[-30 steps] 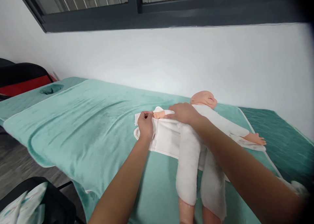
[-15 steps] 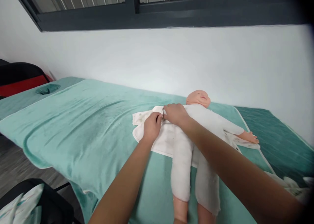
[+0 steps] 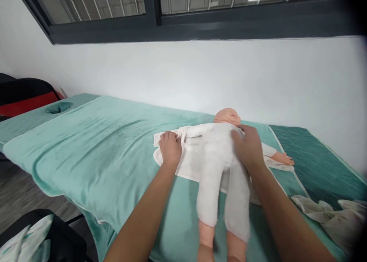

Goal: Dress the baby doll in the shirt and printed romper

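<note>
A baby doll [image 3: 216, 143] with a white cloth body lies on its back, its head towards the wall. Beneath it a white baby shirt [image 3: 187, 160] is spread open, one sleeve stretched out to the left. My left hand [image 3: 171, 149] is closed over that sleeve, fingers curled on the cloth around the doll's arm end, which is hidden. On the doll's upper body, near its other shoulder, my right hand [image 3: 249, 145] grips with thumb and fingers on either side. The doll's bare hand [image 3: 283, 158] sticks out at the right, above the other sleeve.
A light green blanket [image 3: 94, 151] covers the bed. A crumpled pale cloth [image 3: 335, 218] lies at the right edge. The white wall [image 3: 160, 76] and dark window frame [image 3: 200, 28] stand behind. Lower left, a folded patterned cloth [image 3: 27, 239] rests on a black chair [image 3: 64, 231].
My right hand has left the sleeve and moved right onto the doll's shoulder. My left hand has slid slightly left along the sleeve. The view has tilted up a little.
</note>
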Motion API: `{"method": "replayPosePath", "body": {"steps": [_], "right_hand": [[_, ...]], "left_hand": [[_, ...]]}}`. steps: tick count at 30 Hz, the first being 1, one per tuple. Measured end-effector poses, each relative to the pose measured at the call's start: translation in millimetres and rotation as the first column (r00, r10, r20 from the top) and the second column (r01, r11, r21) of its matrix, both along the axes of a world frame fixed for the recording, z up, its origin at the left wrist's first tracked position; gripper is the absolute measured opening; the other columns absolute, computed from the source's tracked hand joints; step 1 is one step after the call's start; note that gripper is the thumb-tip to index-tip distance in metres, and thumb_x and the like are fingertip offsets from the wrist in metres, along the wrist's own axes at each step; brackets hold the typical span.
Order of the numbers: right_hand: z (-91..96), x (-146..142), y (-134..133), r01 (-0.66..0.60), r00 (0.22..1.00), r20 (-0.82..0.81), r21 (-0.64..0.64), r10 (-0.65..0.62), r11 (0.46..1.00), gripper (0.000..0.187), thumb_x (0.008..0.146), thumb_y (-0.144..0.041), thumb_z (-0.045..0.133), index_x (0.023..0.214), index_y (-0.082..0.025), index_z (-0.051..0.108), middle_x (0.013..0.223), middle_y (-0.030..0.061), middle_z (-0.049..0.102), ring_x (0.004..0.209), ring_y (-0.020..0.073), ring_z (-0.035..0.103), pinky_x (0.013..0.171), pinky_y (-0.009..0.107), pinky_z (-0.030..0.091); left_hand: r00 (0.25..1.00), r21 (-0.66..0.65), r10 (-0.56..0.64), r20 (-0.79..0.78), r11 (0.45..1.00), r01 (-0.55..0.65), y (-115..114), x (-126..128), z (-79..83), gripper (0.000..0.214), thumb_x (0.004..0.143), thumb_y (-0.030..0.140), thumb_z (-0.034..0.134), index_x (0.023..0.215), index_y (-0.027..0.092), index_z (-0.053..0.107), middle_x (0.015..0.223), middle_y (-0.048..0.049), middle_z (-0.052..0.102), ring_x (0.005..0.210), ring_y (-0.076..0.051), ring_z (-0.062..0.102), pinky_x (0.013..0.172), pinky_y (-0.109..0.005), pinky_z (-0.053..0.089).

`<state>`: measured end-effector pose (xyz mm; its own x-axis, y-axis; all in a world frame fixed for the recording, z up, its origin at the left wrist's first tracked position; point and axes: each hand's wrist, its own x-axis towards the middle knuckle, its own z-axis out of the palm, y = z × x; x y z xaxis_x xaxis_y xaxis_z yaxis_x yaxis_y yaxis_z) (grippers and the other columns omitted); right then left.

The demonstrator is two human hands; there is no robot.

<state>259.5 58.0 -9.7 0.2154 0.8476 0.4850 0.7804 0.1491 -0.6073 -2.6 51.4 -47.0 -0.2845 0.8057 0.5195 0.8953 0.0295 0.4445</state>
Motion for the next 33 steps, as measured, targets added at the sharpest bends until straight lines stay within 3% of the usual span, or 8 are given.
{"method": "replayPosePath", "body": {"steps": [3, 7, 12, 18, 22, 27, 30, 33], "right_hand": [[-22.9, 28.1, -14.5, 0.155, 0.960, -0.217, -0.111, -0.176, 0.982, 0.044, 0.088, -0.050, 0.046, 0.112, -0.016, 0.061, 0.103, 0.0131, 0.066, 0.097, 0.0281, 0.060, 0.085, 0.041, 0.044], [-28.5, 35.6, -20.7, 0.134, 0.938, -0.279, -0.254, -0.205, 0.958, 0.053, 0.087, -0.061, 0.043, 0.116, -0.020, 0.060, 0.098, 0.0117, 0.070, 0.091, 0.0290, 0.063, 0.080, 0.041, 0.044], [-21.6, 26.3, -20.7, -0.026, 0.865, -0.490, -0.268, -0.113, 0.963, 0.057, 0.084, -0.063, 0.051, 0.125, -0.024, 0.057, 0.113, 0.0112, 0.070, 0.099, 0.0277, 0.065, 0.086, 0.040, 0.048], [-27.3, 23.1, -20.4, -0.220, 0.741, -0.669, -0.158, 0.060, 0.963, 0.063, 0.081, -0.060, 0.061, 0.133, -0.025, 0.050, 0.120, 0.0099, 0.067, 0.103, 0.0242, 0.065, 0.088, 0.037, 0.052], [-33.3, 18.8, -18.5, -0.380, 0.710, -0.662, -0.075, 0.238, 0.922, 0.065, 0.085, -0.057, 0.058, 0.139, -0.025, 0.043, 0.136, 0.0104, 0.057, 0.117, 0.0234, 0.059, 0.100, 0.039, 0.047], [-39.6, 12.3, -15.4, -0.523, 0.739, -0.549, -0.102, 0.391, 0.846, 0.064, 0.090, -0.055, 0.052, 0.144, -0.025, 0.036, 0.151, 0.0095, 0.041, 0.130, 0.0226, 0.048, 0.111, 0.040, 0.038], [-41.9, 11.2, -14.9, -0.530, 0.753, -0.515, -0.106, 0.410, 0.841, 0.063, 0.092, -0.056, 0.049, 0.145, -0.027, 0.034, 0.153, 0.0084, 0.038, 0.135, 0.0223, 0.043, 0.114, 0.039, 0.034], [-42.4, 10.9, -15.8, -0.516, 0.756, -0.522, -0.104, 0.395, 0.850, 0.063, 0.091, -0.057, 0.049, 0.145, -0.027, 0.036, 0.152, 0.0084, 0.039, 0.134, 0.0235, 0.044, 0.113, 0.039, 0.036]], "left_hand": [[0.989, 0.033, -0.146, 0.007, 0.989, 0.146, -0.2, 4.0, 0.9, 0.007, 0.091, 0.019, 0.050, 0.093, 0.021, 0.056, 0.100, -0.0087, 0.064, 0.105, -0.026, 0.055, 0.089, -0.039, 0.043], [0.937, 0.052, -0.290, 0.195, 0.957, 0.285, -2.1, 20.9, 6.0, 0.007, 0.093, 0.022, 0.047, 0.099, 0.022, 0.051, 0.107, -0.0085, 0.064, 0.104, -0.023, 0.058, 0.086, -0.035, 0.044], [0.809, 0.072, -0.385, 0.444, 0.916, 0.396, -1.8, 58.8, 25.9, 0.005, 0.095, 0.029, 0.044, 0.094, 0.024, 0.044, 0.103, -0.0039, 0.064, 0.093, -0.018, 0.058, 0.081, -0.029, 0.043], [0.780, 0.001, -0.378, 0.499, 0.900, 0.436, 14.5, 85.7, 54.9, 0.009, 0.095, 0.033, 0.043, 0.090, 0.025, 0.041, 0.075, 0.0014, 0.056, 0.070, -0.016, 0.052, 0.067, -0.027, 0.036], [0.797, 0.002, -0.402, 0.451, 0.893, 0.449, 25.6, 88.7, 75.1, 0.008, 0.095, 0.027, 0.043, 0.088, 0.024, 0.040, 0.073, 0.0002, 0.056, 0.070, -0.017, 0.053, 0.069, -0.028, 0.036], [0.854, -0.071, -0.409, 0.321, 0.889, 0.453, 23.8, 97.7, 95.2, 0.007, 0.096, 0.028, 0.044, 0.099, 0.022, 0.044, 0.080, -0.0029, 0.062, 0.074, -0.019, 0.058, 0.070, -0.029, 0.038], [0.892, -0.188, -0.446, 0.070, 0.872, 0.451, 7.8, 102.5, 96.4, 0.011, 0.098, 0.027, 0.040, 0.104, 0.021, 0.047, 0.092, -0.0055, 0.067, 0.086, -0.021, 0.062, 0.075, -0.032, 0.041], [0.870, -0.202, -0.430, -0.239, 0.899, 0.389, -15.6, 97.8, 91.8, 0.013, 0.097, 0.025, 0.043, 0.105, 0.021, 0.053, 0.112, -0.0078, 0.066, 0.108, -0.025, 0.058, 0.086, -0.037, 0.042]]}}
